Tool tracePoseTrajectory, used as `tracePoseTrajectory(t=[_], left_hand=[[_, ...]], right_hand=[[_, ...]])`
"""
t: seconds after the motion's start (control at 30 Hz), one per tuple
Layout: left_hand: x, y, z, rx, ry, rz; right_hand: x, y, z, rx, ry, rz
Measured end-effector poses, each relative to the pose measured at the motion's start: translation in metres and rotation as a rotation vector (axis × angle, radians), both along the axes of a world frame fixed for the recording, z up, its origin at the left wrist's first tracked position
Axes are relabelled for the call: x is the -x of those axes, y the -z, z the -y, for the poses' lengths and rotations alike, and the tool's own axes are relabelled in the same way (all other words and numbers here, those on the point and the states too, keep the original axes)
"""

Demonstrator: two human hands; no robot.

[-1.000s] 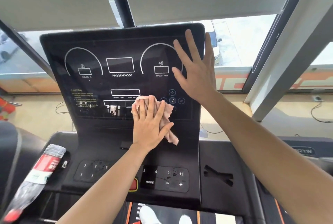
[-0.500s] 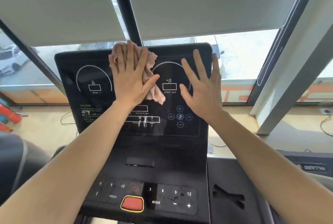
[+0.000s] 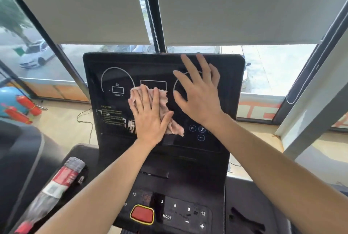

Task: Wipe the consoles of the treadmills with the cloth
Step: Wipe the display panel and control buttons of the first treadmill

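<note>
Closest in, a crumpled clear plastic bottle with a red-and-white label (image 3: 56, 183) lies on the treadmill's left side tray. Next to it are a red stop button with a yellow rim (image 3: 142, 214) and a dark keypad (image 3: 185, 213) reading "MODE", 3, 6, 9, 12, plus and minus. Further up, the person's left hand (image 3: 148, 120) lies flat, fingers straight and together, pressing a frayed pink cloth (image 3: 163, 96) onto the middle of the glossy black treadmill console (image 3: 230, 86). The right hand (image 3: 201, 98) is flat on the panel too, fingers spread, covering the right dial. "CAUTION" and "INCLINE %" are readable on the left. Beyond are red fire extinguishers (image 3: 28, 104) on the floor, grey roller blinds (image 3: 75, 7) and a white car (image 3: 35, 54) outside.
</note>
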State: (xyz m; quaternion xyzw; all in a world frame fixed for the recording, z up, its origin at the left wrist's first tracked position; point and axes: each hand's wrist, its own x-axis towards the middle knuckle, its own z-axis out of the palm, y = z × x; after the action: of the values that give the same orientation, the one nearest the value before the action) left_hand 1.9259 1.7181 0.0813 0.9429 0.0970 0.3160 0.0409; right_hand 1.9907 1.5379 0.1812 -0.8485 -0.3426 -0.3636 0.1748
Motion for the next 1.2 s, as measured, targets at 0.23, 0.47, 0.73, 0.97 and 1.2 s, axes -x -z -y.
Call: tracePoseTrajectory(t=[0.23, 0.47, 0.73, 0.97, 1.2], left_hand=[[0.044, 0.067, 0.004, 0.021, -0.095, -0.069], [0.039, 0.059, -0.001, 0.044, -0.153, -0.061], [-0.010, -0.020, -0.049, 0.146, -0.239, 0.065], [-0.048, -0.092, -0.081, 0.279, -0.318, 0.150], [-0.042, -0.081, -0.082, 0.319, -0.337, 0.169]], right_hand=[[-0.018, -0.024, -0.047, 0.251, -0.021, 0.057], [-0.017, -0.017, -0.050, 0.243, 0.021, 0.086], [-0.016, -0.015, -0.056, 0.212, 0.038, 0.077], [-0.014, -0.015, -0.058, 0.168, 0.032, 0.056], [-0.013, -0.016, -0.060, 0.151, 0.043, 0.049]])
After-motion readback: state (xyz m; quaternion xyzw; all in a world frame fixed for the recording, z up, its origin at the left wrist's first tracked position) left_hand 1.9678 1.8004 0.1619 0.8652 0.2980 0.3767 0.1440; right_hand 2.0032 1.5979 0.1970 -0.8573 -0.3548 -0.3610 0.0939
